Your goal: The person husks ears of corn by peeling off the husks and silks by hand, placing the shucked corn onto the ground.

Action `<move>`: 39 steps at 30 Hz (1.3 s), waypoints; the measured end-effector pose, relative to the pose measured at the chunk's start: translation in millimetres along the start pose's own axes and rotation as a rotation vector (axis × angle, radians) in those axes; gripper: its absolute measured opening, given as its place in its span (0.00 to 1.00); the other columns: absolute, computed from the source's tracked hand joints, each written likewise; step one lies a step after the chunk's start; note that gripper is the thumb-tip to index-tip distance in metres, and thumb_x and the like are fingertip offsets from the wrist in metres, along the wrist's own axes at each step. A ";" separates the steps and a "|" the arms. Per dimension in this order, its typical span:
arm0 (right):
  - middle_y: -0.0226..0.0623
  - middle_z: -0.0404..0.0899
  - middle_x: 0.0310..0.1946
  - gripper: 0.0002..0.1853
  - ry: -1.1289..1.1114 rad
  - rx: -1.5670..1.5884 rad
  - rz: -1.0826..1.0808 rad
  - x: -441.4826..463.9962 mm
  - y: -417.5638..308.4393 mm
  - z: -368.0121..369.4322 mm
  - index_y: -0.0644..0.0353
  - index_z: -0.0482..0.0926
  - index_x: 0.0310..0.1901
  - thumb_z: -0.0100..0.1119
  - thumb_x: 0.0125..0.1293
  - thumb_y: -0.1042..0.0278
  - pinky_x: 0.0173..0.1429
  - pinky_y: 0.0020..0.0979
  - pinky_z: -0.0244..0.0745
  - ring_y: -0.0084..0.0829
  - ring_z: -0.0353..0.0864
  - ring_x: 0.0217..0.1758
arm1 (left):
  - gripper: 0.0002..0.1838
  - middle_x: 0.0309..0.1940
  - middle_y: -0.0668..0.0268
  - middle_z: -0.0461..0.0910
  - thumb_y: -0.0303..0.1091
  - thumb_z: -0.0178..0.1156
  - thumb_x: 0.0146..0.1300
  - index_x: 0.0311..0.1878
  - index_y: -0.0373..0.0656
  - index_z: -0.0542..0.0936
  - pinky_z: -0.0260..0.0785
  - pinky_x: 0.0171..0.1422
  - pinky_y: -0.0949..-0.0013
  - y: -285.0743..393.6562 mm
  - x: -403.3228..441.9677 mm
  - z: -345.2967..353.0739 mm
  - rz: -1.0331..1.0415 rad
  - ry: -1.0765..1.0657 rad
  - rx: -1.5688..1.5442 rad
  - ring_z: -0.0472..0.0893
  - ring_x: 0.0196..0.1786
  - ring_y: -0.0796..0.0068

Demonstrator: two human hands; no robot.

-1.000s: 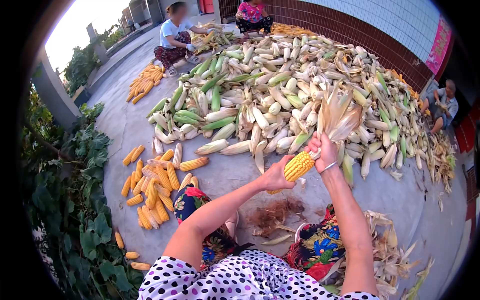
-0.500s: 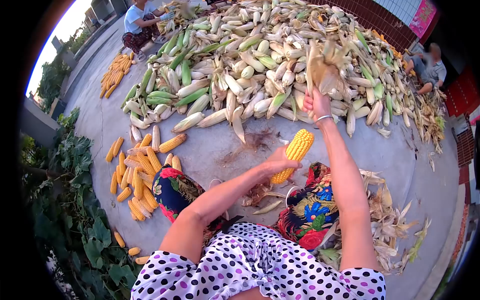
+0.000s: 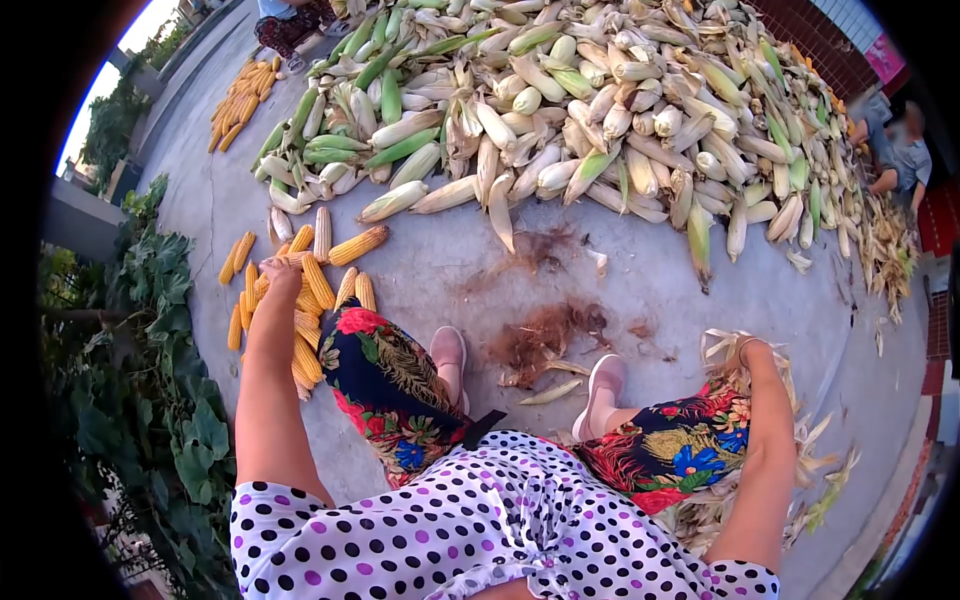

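My left hand (image 3: 281,271) is stretched out over the pile of bare yellow corn cobs (image 3: 318,285) on the left, at its upper side. Its fingers are partly hidden, and I cannot make out whether a cob is in them. On the other side my right hand (image 3: 752,352) hangs low beside my right knee, at the heap of stripped husks (image 3: 800,440). Its fingers point down and are mostly hidden, so their grip does not show. In front of me lies a large mound of unhusked corn (image 3: 560,130).
Brown corn silk (image 3: 545,340) and a small husked piece (image 3: 551,391) lie between my shoes. Another row of yellow cobs (image 3: 243,100) is at the upper left. One person (image 3: 290,25) crouches at the far left, another person (image 3: 900,160) at the right. Green vines (image 3: 150,400) border the left.
My left hand has swung left from the middle to the cob pile; the yellow cob it held no longer shows. My right hand has dropped from the mound, with its husks, to the right-hand heap.
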State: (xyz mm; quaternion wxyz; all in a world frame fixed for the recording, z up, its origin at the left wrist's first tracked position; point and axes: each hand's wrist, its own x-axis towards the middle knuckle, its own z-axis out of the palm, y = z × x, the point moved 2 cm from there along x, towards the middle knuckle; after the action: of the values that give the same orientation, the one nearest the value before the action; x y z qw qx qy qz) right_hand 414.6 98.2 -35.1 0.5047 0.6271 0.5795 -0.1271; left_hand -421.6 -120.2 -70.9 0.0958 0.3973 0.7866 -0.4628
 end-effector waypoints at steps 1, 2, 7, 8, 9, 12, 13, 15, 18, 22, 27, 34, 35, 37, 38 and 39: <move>0.45 0.77 0.52 0.26 0.014 0.012 -0.039 7.3 -5.7 -4.8 0.57 0.78 0.51 0.61 0.54 0.49 0.60 0.37 0.70 0.41 0.75 0.56 | 0.32 0.70 0.61 0.56 0.38 0.63 0.54 0.64 0.48 0.67 0.55 0.64 0.39 1.8 8.9 11.2 0.060 0.018 -0.030 0.59 0.70 0.59; 0.45 0.76 0.52 0.26 0.036 0.030 -0.087 23.9 -9.9 -6.2 0.58 0.78 0.51 0.61 0.54 0.49 0.60 0.37 0.70 0.41 0.75 0.57 | 0.33 0.69 0.61 0.59 0.39 0.64 0.52 0.63 0.47 0.69 0.60 0.63 0.41 4.0 21.0 18.4 0.115 0.041 -0.063 0.61 0.69 0.59; 0.48 0.78 0.48 0.24 0.191 0.137 -0.468 48.5 -63.4 -40.8 0.60 0.79 0.48 0.58 0.56 0.50 0.59 0.37 0.70 0.43 0.76 0.54 | 0.27 0.49 0.53 0.77 0.45 0.65 0.47 0.50 0.40 0.77 0.67 0.59 0.59 93.6 52.4 -56.6 0.511 0.095 -0.477 0.74 0.55 0.54; 0.48 0.79 0.47 0.25 0.206 0.172 -0.528 41.7 -76.5 -49.0 0.60 0.79 0.49 0.58 0.56 0.50 0.59 0.37 0.70 0.43 0.77 0.53 | 0.27 0.51 0.53 0.76 0.45 0.64 0.48 0.50 0.39 0.77 0.66 0.60 0.59 113.5 58.4 -76.9 0.586 0.109 -0.450 0.74 0.56 0.56; 0.49 0.79 0.47 0.25 0.225 0.210 -0.587 40.2 -86.6 -57.4 0.60 0.79 0.49 0.58 0.57 0.49 0.59 0.37 0.70 0.44 0.77 0.53 | 0.27 0.53 0.53 0.75 0.45 0.62 0.48 0.51 0.39 0.77 0.65 0.62 0.60 132.9 63.7 -97.9 0.661 0.128 -0.421 0.74 0.57 0.57; 0.49 0.82 0.39 0.25 0.150 0.345 -0.704 51.3 -106.9 -65.6 0.61 0.78 0.50 0.57 0.58 0.49 0.54 0.35 0.73 0.44 0.80 0.46 | 0.28 0.53 0.53 0.75 0.43 0.62 0.49 0.53 0.39 0.76 0.64 0.62 0.61 174.6 61.2 -153.0 0.679 0.177 -0.582 0.73 0.59 0.57; 0.48 0.82 0.40 0.25 0.222 0.312 -0.746 50.4 -111.7 -68.5 0.63 0.77 0.50 0.56 0.59 0.51 0.53 0.35 0.73 0.43 0.81 0.45 | 0.28 0.53 0.53 0.75 0.42 0.62 0.49 0.53 0.39 0.76 0.65 0.62 0.62 188.4 68.8 -164.9 0.710 0.183 -0.610 0.73 0.59 0.57; 0.49 0.81 0.40 0.24 0.211 0.330 -0.772 47.7 -117.2 -76.0 0.64 0.76 0.50 0.56 0.60 0.52 0.52 0.35 0.74 0.42 0.81 0.45 | 0.28 0.52 0.50 0.75 0.41 0.62 0.49 0.53 0.36 0.74 0.65 0.62 0.62 216.2 85.4 -177.1 0.742 0.242 -0.629 0.72 0.59 0.57; 0.49 0.81 0.41 0.24 0.176 0.427 -0.769 45.1 -118.6 -85.4 0.63 0.75 0.52 0.56 0.60 0.53 0.53 0.36 0.73 0.44 0.81 0.46 | 0.31 0.53 0.48 0.73 0.38 0.61 0.48 0.56 0.33 0.69 0.64 0.63 0.62 248.8 117.0 -182.1 0.706 0.308 -0.614 0.71 0.60 0.55; 0.50 0.81 0.42 0.23 0.113 0.546 -0.740 49.2 -115.1 -91.6 0.63 0.75 0.53 0.56 0.60 0.55 0.53 0.35 0.74 0.43 0.81 0.46 | 0.35 0.59 0.46 0.66 0.34 0.59 0.49 0.60 0.32 0.60 0.62 0.65 0.61 275.8 148.8 -181.4 0.558 0.275 -0.669 0.66 0.63 0.53; 0.50 0.80 0.44 0.23 0.047 0.676 -0.725 58.4 -112.8 -98.4 0.67 0.73 0.53 0.56 0.62 0.59 0.53 0.32 0.74 0.37 0.81 0.47 | 0.43 0.66 0.51 0.57 0.34 0.60 0.49 0.67 0.36 0.51 0.58 0.68 0.52 309.8 190.9 -167.1 0.432 0.363 -0.695 0.57 0.69 0.56; 0.50 0.80 0.43 0.22 0.098 0.686 -0.760 63.7 -113.8 -103.5 0.66 0.74 0.53 0.57 0.61 0.60 0.53 0.33 0.74 0.39 0.81 0.48 | 0.41 0.58 0.58 0.69 0.42 0.66 0.45 0.64 0.40 0.63 0.63 0.62 0.57 325.0 182.7 -180.8 0.262 0.247 -0.641 0.66 0.62 0.58; 0.51 0.80 0.43 0.22 0.098 0.692 -0.756 63.7 -115.0 -105.2 0.66 0.74 0.52 0.57 0.62 0.60 0.53 0.33 0.74 0.40 0.81 0.48 | 0.40 0.57 0.57 0.69 0.44 0.68 0.43 0.61 0.40 0.67 0.64 0.62 0.57 327.8 176.7 -174.6 0.245 0.169 -0.672 0.66 0.61 0.58; 0.51 0.80 0.43 0.21 0.093 0.704 -0.747 62.2 -118.8 -106.3 0.65 0.74 0.52 0.57 0.62 0.60 0.52 0.33 0.74 0.40 0.81 0.48 | 0.38 0.55 0.53 0.70 0.50 0.72 0.37 0.51 0.38 0.75 0.65 0.61 0.58 332.8 164.3 -156.7 0.144 0.124 -0.856 0.68 0.60 0.55; 0.51 0.80 0.43 0.21 0.093 0.700 -0.756 61.1 -121.0 -107.7 0.65 0.74 0.52 0.57 0.62 0.60 0.52 0.33 0.74 0.40 0.81 0.48 | 0.38 0.54 0.53 0.71 0.50 0.71 0.37 0.52 0.38 0.75 0.65 0.60 0.58 339.1 164.0 -141.1 0.133 0.105 -0.926 0.70 0.58 0.55; 0.50 0.80 0.43 0.21 0.092 0.694 -0.764 59.9 -123.0 -108.8 0.65 0.74 0.52 0.57 0.62 0.59 0.52 0.34 0.74 0.40 0.81 0.48 | 0.38 0.53 0.52 0.72 0.50 0.71 0.38 0.52 0.37 0.75 0.66 0.59 0.58 344.3 159.4 -126.7 0.122 0.084 -0.997 0.71 0.56 0.56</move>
State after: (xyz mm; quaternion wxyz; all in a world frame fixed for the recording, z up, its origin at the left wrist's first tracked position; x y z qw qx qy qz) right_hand 280.9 196.7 -89.5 0.1584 0.5065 0.7124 -0.4592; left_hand -254.5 155.3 -307.9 0.2692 0.3666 0.8906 -0.0078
